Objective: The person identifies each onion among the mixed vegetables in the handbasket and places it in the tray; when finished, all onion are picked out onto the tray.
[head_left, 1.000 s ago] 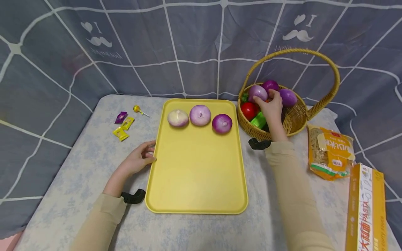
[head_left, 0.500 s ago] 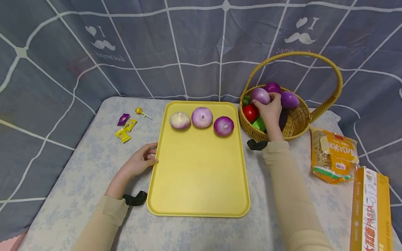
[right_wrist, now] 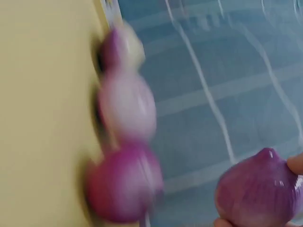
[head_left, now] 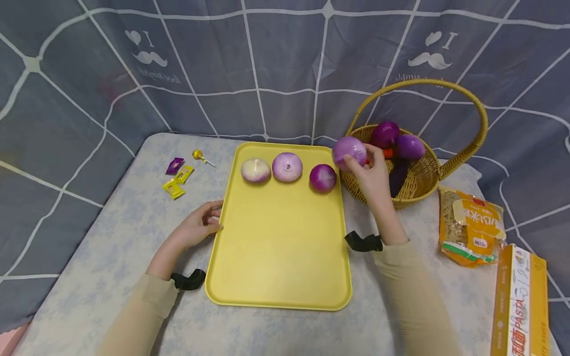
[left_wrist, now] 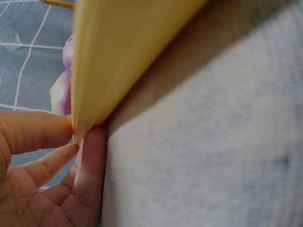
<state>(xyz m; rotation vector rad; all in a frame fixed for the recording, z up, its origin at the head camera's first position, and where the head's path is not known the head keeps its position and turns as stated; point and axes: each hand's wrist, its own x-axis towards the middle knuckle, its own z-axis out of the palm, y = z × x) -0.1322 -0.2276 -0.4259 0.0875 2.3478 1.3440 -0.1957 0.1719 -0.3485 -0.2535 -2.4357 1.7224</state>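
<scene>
My right hand [head_left: 373,173] holds a light purple onion [head_left: 349,152] between thumb and fingers, beside the tray's far right corner and overlapping the basket's left rim. The right wrist view shows this onion [right_wrist: 255,191] with its pointed tip up. My left hand [head_left: 198,225] pinches the left rim of the yellow tray [head_left: 276,247]; in the left wrist view the thumb and fingers meet at the rim [left_wrist: 87,94]. Along the tray's far end lie a whitish-purple onion [head_left: 256,170], a pale purple onion [head_left: 287,167] and a dark purple onion [head_left: 322,178].
The wicker basket [head_left: 423,173] with a tall handle holds a dark purple onion [head_left: 385,134], a purple vegetable [head_left: 409,147] and an eggplant [head_left: 398,177]. A noodle bag [head_left: 471,227] and pasta box [head_left: 518,301] lie right. Wrapped candies [head_left: 173,189] and a lollipop [head_left: 198,155] lie left.
My right hand has lifted the light purple onion out of the basket and brought it left toward the tray. The dark onion on the tray has turned and shifted slightly right. My left hand stays.
</scene>
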